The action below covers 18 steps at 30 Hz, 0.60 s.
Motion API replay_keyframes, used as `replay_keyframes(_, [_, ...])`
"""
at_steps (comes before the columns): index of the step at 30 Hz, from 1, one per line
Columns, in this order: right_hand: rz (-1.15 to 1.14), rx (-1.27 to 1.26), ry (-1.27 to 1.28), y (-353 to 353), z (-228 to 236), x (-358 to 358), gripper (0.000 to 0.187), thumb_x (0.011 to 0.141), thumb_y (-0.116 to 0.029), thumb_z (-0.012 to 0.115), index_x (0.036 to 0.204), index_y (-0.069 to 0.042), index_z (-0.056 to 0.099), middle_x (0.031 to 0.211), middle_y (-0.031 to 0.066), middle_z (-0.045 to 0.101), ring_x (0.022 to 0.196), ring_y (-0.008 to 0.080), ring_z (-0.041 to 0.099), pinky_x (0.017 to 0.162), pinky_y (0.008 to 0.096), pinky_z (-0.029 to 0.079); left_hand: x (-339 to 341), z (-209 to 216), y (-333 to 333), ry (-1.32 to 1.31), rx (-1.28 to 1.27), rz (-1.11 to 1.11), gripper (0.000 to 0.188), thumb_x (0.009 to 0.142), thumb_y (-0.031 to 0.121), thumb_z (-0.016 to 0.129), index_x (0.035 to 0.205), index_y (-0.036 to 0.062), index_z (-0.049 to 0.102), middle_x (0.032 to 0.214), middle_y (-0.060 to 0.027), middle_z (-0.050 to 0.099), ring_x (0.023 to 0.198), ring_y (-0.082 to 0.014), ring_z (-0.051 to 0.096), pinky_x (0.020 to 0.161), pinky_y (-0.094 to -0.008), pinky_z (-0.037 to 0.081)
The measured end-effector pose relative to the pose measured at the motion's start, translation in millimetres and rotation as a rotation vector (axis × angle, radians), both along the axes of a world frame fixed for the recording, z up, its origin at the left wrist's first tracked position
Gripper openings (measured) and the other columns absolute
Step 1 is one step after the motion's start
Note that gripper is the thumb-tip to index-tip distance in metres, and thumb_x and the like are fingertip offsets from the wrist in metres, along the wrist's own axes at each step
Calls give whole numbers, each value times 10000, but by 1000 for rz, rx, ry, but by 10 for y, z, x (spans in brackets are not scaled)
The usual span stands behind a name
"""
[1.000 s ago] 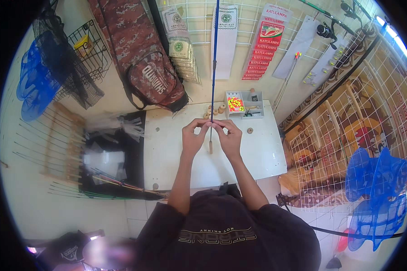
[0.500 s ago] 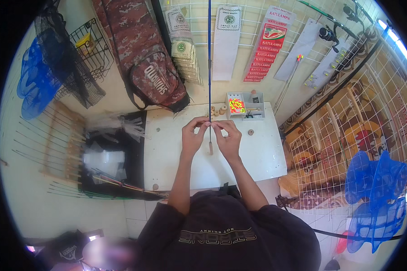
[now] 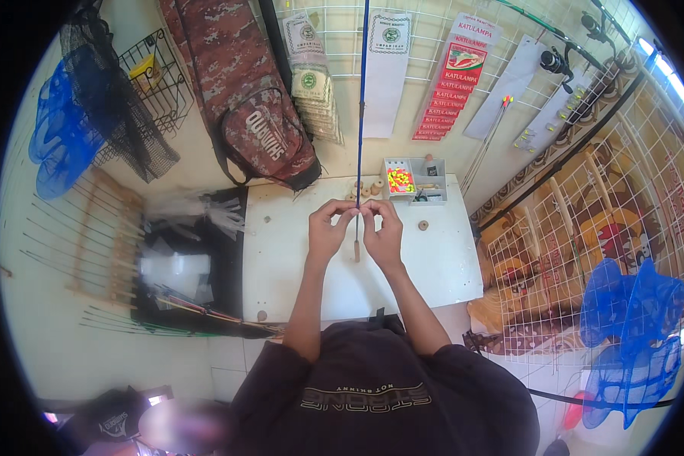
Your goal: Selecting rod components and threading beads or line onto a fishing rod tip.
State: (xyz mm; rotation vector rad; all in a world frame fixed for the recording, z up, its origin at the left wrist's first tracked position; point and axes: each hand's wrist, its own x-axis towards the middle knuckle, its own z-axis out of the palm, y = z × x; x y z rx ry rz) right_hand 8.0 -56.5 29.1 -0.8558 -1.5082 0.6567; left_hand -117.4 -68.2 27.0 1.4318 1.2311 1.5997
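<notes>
A thin dark-blue fishing rod stands away from me over the white table, with a light-brown handle at its near end. Just above that handle, my left hand pinches the rod between thumb and fingertips. My right hand grips it the same way from the other side. The fingertips of both hands nearly meet at the shaft, and whatever small thing may lie between them is hidden.
On the white table, a divided grey tray holds red-and-yellow floats. Several cork-like rings lie beside it. A camouflage bag hangs at the back left. Rods lie left, and blue nets hang right.
The rod's far part has leaned slightly to the right. Both hands keep their pinch at about the same spot, and the whole view has shifted a little.
</notes>
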Motion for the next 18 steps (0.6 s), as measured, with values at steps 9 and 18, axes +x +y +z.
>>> replay_keyframes(9, [11,62,-94,32,-34,-20,111,854,-33,608,937,-7,541,858,102,539,780,215,531,711,319,449,-26,-59,7,-19,11,3,85,835,-21,647,919,-34,652,913,-89,663,846,-131,612,802,-267,477])
replay_keyframes(18, [107,-138,110,85,-113,-76,82,897,-53,553,944,11,530,860,72,565,799,131,543,756,268,443,19,-80,46,-55,90,-2,138,847,26,647,975,-25,648,932,-99,662,841,-147,640,778,-266,504])
